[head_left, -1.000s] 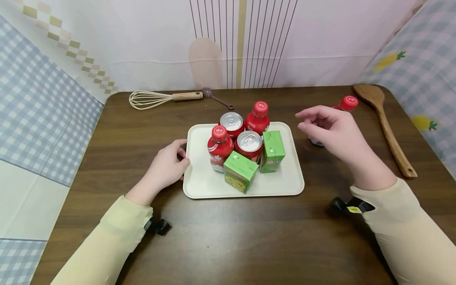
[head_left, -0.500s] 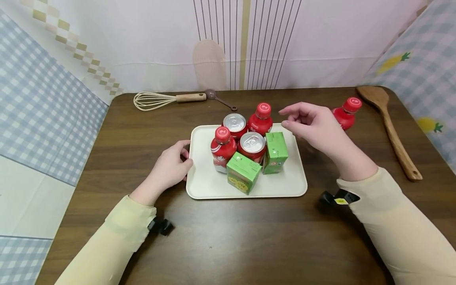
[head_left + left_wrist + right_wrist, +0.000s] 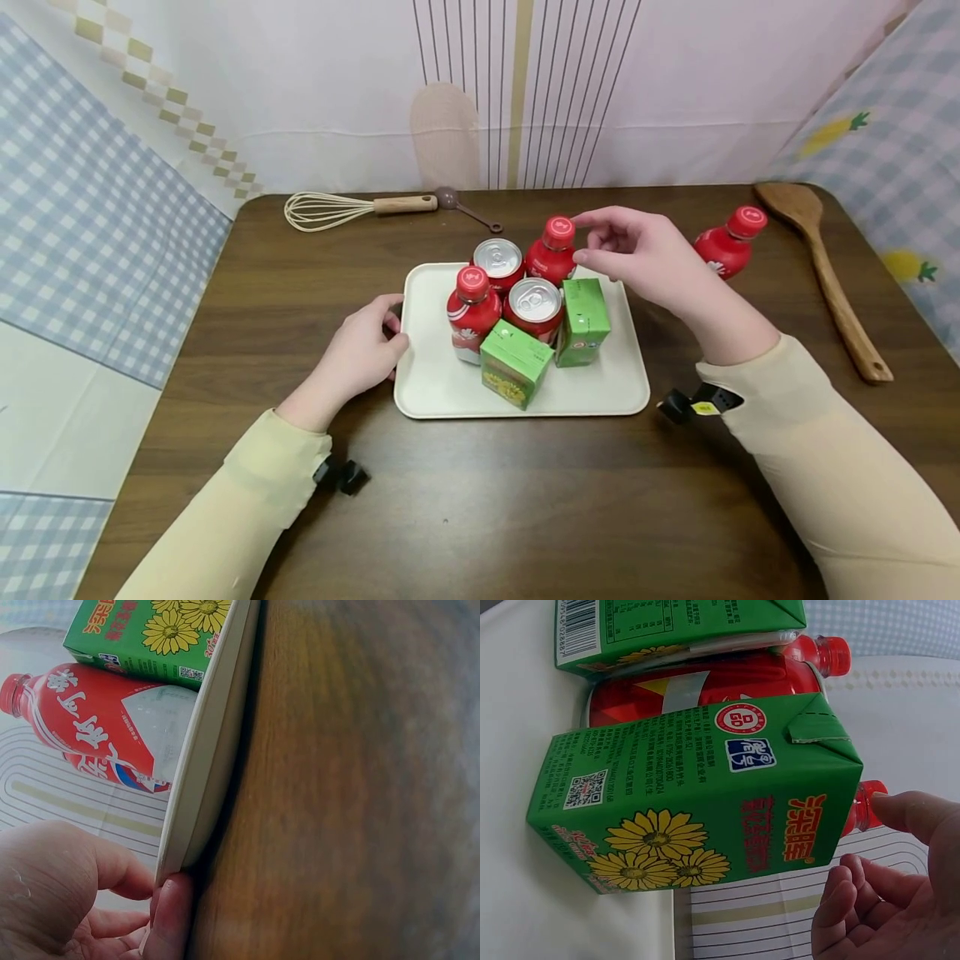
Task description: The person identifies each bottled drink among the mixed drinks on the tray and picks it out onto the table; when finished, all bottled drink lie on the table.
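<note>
A cream tray point(image 3: 435, 400) bears two red-capped cola bottles, two red soda cans and two green drink cartons with yellow daisies. At its left edge my left hand point(image 3: 363, 346) grips the rim; its thumb and a finger point(image 3: 174, 907) meet there in the left wrist view. My right hand point(image 3: 637, 250) is by the back cola bottle point(image 3: 552, 254), thumb and index finger apart, fingertips right at its neck and cap. The front-left bottle point(image 3: 474, 312) stands near a can point(image 3: 534, 302) and a carton point(image 3: 517, 362). The other carton point(image 3: 705, 802) partly hides the back bottle in the right wrist view.
A third cola bottle point(image 3: 726, 246) stands right of the tray, partly behind my right wrist. A wooden spatula point(image 3: 821, 279) lies beyond it. Along the back edge are a whisk point(image 3: 360, 208) and a small brown measuring spoon point(image 3: 447, 198). Patterned cloth walls surround the table.
My right hand has moved left from near the third bottle to the back bottle on the tray. My left hand stays at the tray's rim. The view has shifted slightly.
</note>
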